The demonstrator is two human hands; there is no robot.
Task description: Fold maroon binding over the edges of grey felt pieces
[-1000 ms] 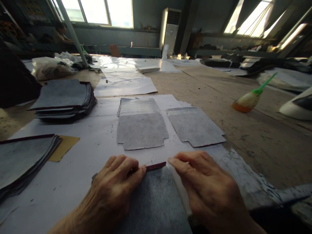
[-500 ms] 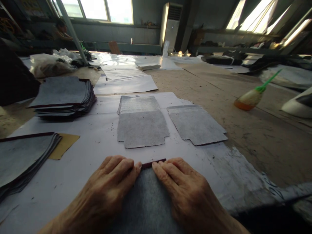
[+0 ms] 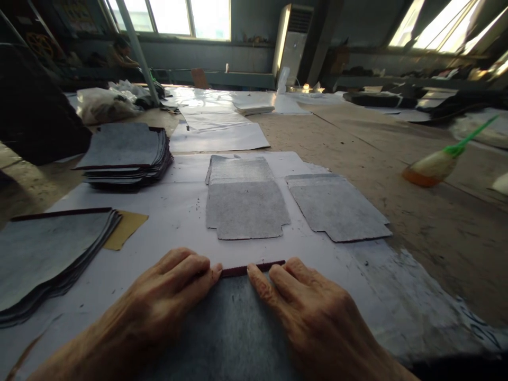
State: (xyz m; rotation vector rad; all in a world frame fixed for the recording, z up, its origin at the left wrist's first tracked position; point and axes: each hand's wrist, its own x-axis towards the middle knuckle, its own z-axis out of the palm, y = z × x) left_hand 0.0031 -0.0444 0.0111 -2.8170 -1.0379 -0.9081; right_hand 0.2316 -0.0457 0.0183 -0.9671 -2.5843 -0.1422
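Observation:
A grey-backed sheet piece (image 3: 232, 323) lies in front of me, with a dark maroon strip (image 3: 254, 268) folded over along its far edge. My left hand (image 3: 174, 291) has its fingers bunched at the strip's left end, thumb tip against it. At the right end, my right hand (image 3: 309, 296) presses on the fold with bent fingers, its thumb touching the strip nearer the middle. Fingertips of both hands are partly hidden. Just beyond lie two flat grey pieces with notched corners, one in the middle (image 3: 246, 209) and one to the right (image 3: 337, 206).
White paper (image 3: 170, 217) covers the table here. At left are a stack of grey pieces (image 3: 123, 148), a nearer stack (image 3: 51, 254) and a tan scrap (image 3: 127, 230). To the right stands a bottle of amber liquid with a green stick (image 3: 432, 166). A person (image 3: 121, 55) sits far back.
My hands have spread apart along the fold, so more of the maroon strip shows between them. The whole view has shifted, with the table things appearing farther right.

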